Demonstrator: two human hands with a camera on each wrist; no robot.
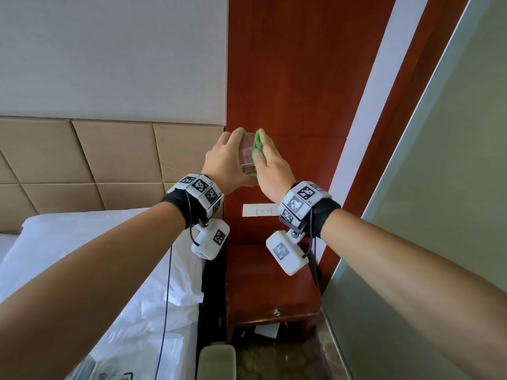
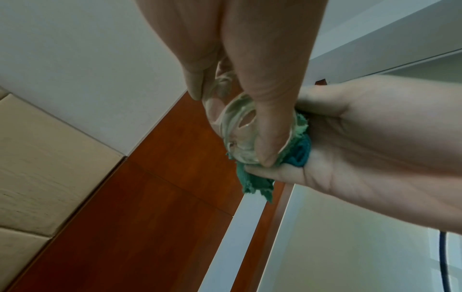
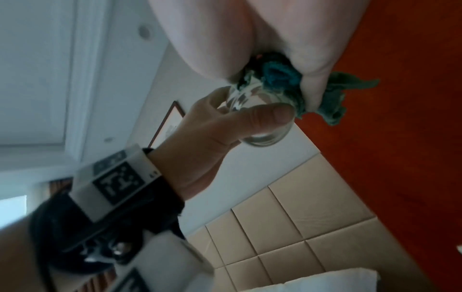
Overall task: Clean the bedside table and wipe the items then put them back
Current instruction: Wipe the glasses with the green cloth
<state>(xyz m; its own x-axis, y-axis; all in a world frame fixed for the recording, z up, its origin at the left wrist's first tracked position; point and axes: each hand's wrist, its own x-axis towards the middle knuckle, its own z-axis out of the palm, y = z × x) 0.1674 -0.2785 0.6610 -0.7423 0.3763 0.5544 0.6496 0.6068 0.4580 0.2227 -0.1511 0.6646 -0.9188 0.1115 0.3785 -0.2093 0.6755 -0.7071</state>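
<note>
Two hands: you hold them up at 12 o'clock
Left hand (image 1: 223, 160): fingers curl round glass (image 1: 247, 154)
Right hand (image 1: 270, 165): fingers press green cloth (image 1: 257, 141) on glass

Clear glass cup (image 1: 247, 154) between the hands, above the red-brown wooden desk (image 1: 270, 286); crumpled green cloth (image 1: 257, 142) at its right; white-sheeted bed (image 1: 90, 270) left of desk.

Your head view is bright and sharp, daylight even, lines bowing at the edges. Your wrist views run dimmer and bluish; the right one smears with motion blur, the wristband (image 3: 117, 183) soft, palms shadowed.
</note>
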